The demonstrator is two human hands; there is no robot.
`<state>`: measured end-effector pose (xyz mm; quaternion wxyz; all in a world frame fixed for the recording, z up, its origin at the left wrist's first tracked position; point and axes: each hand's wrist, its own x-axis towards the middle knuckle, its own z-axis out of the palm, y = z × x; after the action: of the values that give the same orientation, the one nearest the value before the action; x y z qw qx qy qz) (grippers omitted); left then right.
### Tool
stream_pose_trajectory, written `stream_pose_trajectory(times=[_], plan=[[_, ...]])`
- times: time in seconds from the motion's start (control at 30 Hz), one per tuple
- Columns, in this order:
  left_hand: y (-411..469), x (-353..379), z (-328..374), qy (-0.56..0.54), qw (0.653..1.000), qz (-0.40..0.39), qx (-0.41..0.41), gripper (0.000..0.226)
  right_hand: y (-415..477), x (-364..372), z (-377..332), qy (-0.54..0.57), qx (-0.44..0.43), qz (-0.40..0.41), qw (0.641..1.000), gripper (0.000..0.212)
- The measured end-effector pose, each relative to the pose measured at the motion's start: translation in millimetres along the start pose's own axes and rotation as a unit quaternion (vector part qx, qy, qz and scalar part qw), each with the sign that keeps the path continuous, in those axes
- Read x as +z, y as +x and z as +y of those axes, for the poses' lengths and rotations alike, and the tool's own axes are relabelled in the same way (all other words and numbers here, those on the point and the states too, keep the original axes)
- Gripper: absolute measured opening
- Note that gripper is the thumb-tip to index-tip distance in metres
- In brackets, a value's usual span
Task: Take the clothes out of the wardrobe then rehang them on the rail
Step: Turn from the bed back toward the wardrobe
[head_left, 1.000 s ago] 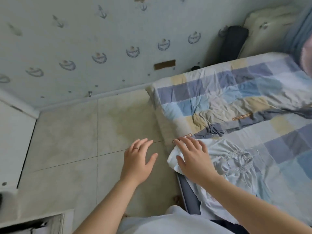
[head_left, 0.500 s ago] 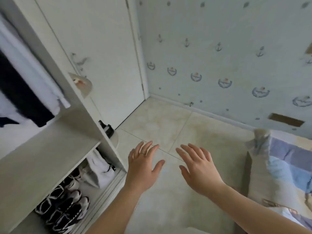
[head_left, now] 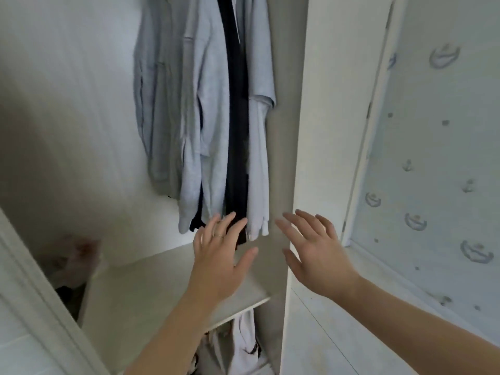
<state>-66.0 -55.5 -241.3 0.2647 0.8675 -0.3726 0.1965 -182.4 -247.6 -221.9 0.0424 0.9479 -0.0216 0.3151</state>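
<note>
Several garments hang inside the open white wardrobe: a grey shirt [head_left: 159,104], a pale blue shirt [head_left: 208,117], a black garment [head_left: 237,131] and a white one [head_left: 258,147]. The rail itself is out of view above. My left hand [head_left: 220,255] is raised with fingers spread, its fingertips just below the hems of the black and blue garments. My right hand [head_left: 315,250] is also spread and empty, in front of the wardrobe's side panel [head_left: 311,104]. Neither hand holds anything.
A white shelf [head_left: 151,288] runs under the hanging clothes. Below it lies a white bag or cloth [head_left: 238,345]. A blurred pale object [head_left: 73,255] sits at the shelf's left. The open wardrobe door [head_left: 359,158] and patterned wall [head_left: 438,158] are to the right.
My view swung from the bed and floor to the wardrobe interior. My right hand left the white garment on the bed; both hands now reach up toward the hanging clothes.
</note>
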Motion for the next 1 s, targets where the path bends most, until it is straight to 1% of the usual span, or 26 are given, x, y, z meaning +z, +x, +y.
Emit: stream_pose_trajectory(times=[0.13, 0.27, 0.37, 0.57, 0.7, 0.77, 0.87, 1.0], plan=[[73, -51, -24, 0.048, 0.995, 0.083, 0.019, 0.062, 97, -21, 5, -0.014, -0.062, 0.063, 0.996, 0.052], [140, -102, -34, 0.104, 0.987, 0.120, 0.036, 0.065, 181, -52, 14, -0.027, -0.105, 0.130, 0.986, 0.052], [193, -141, -37, 0.138, 0.975, 0.168, 0.043, 0.066, 241, -79, 23, -0.038, -0.123, 0.174, 0.976, 0.053], [284, -204, -49, 0.182, 0.959, 0.215, 0.031, 0.071, 342, -128, 39, -0.079, -0.163, 0.245, 0.952, 0.052], [334, -236, -60, 0.168, 0.957, 0.235, 0.002, 0.077, 400, -156, 39, -0.092, -0.181, 0.295, 0.934, 0.050], [358, -250, -65, 0.157, 0.959, 0.235, -0.012, 0.074, 428, -170, 36, -0.097, -0.178, 0.316, 0.927, 0.048], [394, -266, -75, 0.140, 0.963, 0.227, -0.036, 0.064, 468, -187, 30, -0.114, -0.157, 0.318, 0.928, 0.045], [439, -279, -90, 0.091, 0.969, 0.223, -0.055, 0.067, 513, -196, 21, -0.152, -0.112, 0.264, 0.946, 0.039]])
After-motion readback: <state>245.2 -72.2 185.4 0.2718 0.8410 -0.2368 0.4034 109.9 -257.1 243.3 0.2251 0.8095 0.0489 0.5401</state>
